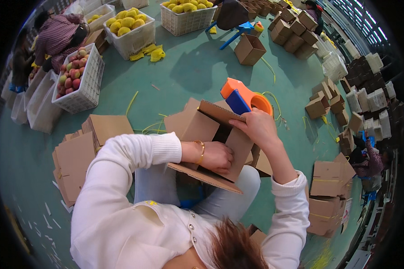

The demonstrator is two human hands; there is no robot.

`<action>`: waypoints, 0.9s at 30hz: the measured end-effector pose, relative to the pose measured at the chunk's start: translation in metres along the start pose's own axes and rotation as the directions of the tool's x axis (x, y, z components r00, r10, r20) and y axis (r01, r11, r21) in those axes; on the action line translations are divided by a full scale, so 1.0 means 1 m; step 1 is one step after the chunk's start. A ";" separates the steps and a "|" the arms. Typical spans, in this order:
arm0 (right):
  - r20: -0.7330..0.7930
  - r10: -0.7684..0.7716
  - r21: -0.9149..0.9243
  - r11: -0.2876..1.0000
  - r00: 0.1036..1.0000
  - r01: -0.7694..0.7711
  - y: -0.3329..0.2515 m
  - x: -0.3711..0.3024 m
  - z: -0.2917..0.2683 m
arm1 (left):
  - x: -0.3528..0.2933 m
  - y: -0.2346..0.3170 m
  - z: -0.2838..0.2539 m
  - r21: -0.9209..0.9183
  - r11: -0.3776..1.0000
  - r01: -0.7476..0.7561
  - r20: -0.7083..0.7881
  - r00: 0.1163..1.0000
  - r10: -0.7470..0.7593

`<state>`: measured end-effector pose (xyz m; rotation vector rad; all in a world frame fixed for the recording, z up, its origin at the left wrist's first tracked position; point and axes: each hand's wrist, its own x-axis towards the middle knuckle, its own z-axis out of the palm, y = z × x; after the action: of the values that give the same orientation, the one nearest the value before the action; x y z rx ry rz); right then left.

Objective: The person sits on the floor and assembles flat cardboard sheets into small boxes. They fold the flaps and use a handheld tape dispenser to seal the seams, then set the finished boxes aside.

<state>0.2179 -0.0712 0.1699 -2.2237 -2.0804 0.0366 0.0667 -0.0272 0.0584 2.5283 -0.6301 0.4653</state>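
Observation:
A brown cardboard box (211,134) with raised flaps rests across my lap, tilted, its opening toward me. My left hand (216,157) reaches into this opening, fingers curled against the cardboard; the fingertips are partly hidden. At the box's far right corner, my right hand (258,127) is closed around an orange and blue tape dispenser (241,95). Its thumb lies along the upper edge of a flap, while the other fingers are mostly hidden behind the hand. The dispenser sticks up beyond the box's far side.
Flattened cartons (78,161) are stacked at my left, and more cartons (327,179) lie at my right. Crates of apples (78,85) and yellow-netted fruit (128,38) stand farther off. A blue-legged stool (233,33) is ahead, near an open box (250,49). Other people sit at the edges.

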 end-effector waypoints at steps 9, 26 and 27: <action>-0.337 -0.182 -0.093 0.983 0.924 0.160 -0.027 -0.049 0.043 | -0.013 0.005 -0.013 -0.090 0.995 0.032 0.075 0.997 -0.025; -0.160 -0.130 0.526 0.828 0.979 0.196 0.013 -0.037 0.026 | -0.028 0.035 -0.089 0.449 0.802 0.394 -0.216 0.919 -0.331; -0.167 -0.110 0.534 0.825 0.980 0.184 0.012 -0.040 0.028 | -0.028 0.032 -0.085 0.438 0.795 0.420 -0.246 0.906 -0.344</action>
<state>0.2248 -0.1104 0.1389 -1.6719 -1.8589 0.4128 0.0094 0.0028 0.1280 2.9445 0.0929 0.7291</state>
